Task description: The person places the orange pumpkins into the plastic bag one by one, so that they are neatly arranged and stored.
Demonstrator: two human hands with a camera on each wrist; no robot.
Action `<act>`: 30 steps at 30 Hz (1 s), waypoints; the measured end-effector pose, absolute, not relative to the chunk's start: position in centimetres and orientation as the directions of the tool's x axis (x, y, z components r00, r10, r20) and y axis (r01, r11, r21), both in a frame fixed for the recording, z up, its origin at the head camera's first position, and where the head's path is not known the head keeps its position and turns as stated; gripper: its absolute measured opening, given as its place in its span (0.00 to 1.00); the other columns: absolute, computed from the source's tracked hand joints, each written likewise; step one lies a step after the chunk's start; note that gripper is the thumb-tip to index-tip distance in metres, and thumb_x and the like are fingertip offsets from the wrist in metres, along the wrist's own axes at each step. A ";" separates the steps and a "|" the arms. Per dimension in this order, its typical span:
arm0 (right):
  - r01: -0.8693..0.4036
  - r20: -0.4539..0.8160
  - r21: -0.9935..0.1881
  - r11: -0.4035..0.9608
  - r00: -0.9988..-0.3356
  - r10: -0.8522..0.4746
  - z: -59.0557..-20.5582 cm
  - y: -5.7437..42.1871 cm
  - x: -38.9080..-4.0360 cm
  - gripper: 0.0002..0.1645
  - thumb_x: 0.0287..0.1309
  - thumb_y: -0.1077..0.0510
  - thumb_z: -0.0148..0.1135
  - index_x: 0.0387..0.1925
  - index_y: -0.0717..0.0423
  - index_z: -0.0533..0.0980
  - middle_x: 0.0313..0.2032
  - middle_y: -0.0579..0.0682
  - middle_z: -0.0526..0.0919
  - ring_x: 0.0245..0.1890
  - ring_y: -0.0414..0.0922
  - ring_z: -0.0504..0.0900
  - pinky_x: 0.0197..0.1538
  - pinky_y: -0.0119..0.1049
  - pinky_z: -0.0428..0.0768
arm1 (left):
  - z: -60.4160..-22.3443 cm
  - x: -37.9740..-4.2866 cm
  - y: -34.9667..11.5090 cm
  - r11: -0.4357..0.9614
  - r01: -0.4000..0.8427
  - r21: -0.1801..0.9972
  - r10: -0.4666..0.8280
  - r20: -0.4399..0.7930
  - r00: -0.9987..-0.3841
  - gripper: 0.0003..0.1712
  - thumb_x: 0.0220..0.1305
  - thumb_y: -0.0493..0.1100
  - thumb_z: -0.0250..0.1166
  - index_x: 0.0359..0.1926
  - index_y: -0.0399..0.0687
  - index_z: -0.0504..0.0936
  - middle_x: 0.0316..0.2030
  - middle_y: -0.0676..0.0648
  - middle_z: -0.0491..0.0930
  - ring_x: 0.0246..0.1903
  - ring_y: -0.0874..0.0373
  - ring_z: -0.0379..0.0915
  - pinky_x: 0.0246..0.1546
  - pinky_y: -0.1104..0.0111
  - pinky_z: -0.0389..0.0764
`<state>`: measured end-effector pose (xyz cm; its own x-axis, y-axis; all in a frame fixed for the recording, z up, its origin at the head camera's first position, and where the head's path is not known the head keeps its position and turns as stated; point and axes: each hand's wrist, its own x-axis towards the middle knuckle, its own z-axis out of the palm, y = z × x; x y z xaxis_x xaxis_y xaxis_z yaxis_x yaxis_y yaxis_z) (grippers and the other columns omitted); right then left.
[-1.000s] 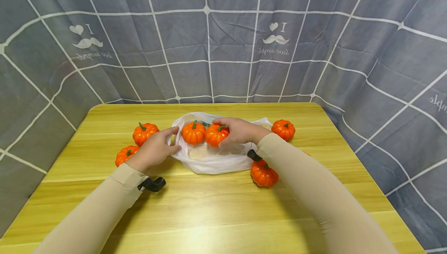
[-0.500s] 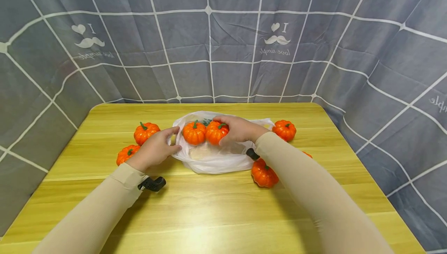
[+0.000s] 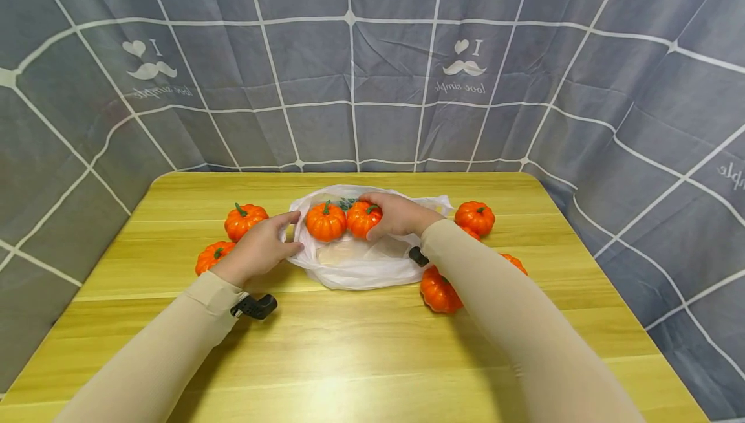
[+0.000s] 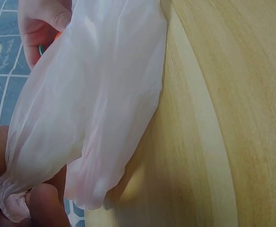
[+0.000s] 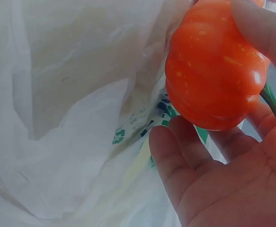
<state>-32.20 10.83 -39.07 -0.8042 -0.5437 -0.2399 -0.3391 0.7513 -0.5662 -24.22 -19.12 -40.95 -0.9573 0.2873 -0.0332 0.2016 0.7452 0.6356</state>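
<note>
A white plastic bag [image 3: 361,274] lies mouth open on the wooden table. My left hand [image 3: 262,249] pinches its left edge; in the left wrist view, thumb and fingers grip the gathered plastic [image 4: 81,94]. Toward the left of the bag mouth sits a small orange pumpkin [image 3: 325,222] with a green stem. Right beside it, my right hand [image 3: 401,215] holds another orange pumpkin [image 3: 362,221]. The right wrist view has this pumpkin [image 5: 213,66] between thumb and fingers, above the bag's printed plastic. Whether it rests on the bag cannot be told.
Two pumpkins, one farther back [image 3: 244,221] and one nearer [image 3: 212,256], lie left of the bag, beside my left hand. Several more are on the right, including one behind my forearm [image 3: 475,217] and one by my wrist [image 3: 439,292]. A grey grid-patterned curtain [image 3: 384,86] encloses the table.
The right hand and forearm have shifted slightly left, uncovering more of a pumpkin on the right. Both hands keep their holds; the view has drifted a little.
</note>
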 end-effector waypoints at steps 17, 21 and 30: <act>-0.335 -0.253 -0.555 0.761 -0.804 -0.539 -39.8 10.5 -32.6 0.57 0.54 0.56 0.80 0.81 0.49 0.60 0.78 0.52 0.67 0.73 0.53 0.69 0.78 0.49 0.66 | -41.1 -24.4 -19.1 0.737 0.194 0.647 0.284 -0.037 -0.958 0.41 0.69 0.43 0.69 0.77 0.34 0.66 0.74 0.34 0.70 0.47 0.45 0.73 0.39 0.64 0.73; -0.351 -0.244 -0.545 0.761 -0.802 -0.545 -39.8 10.6 -32.7 0.58 0.53 0.57 0.80 0.81 0.51 0.60 0.78 0.53 0.67 0.75 0.53 0.68 0.80 0.48 0.64 | -41.1 -24.4 -19.1 0.740 0.196 0.644 0.284 -0.034 -0.958 0.40 0.69 0.43 0.69 0.77 0.35 0.67 0.74 0.35 0.70 0.51 0.45 0.73 0.42 0.64 0.73; -0.342 -0.230 -0.557 0.757 -0.812 -0.536 -40.1 10.6 -32.7 0.57 0.53 0.61 0.79 0.81 0.52 0.60 0.78 0.54 0.66 0.76 0.54 0.67 0.81 0.49 0.63 | -41.0 -24.3 -19.0 0.735 0.185 0.652 0.284 -0.048 -0.958 0.41 0.69 0.43 0.69 0.77 0.35 0.66 0.73 0.34 0.71 0.43 0.47 0.73 0.37 0.65 0.73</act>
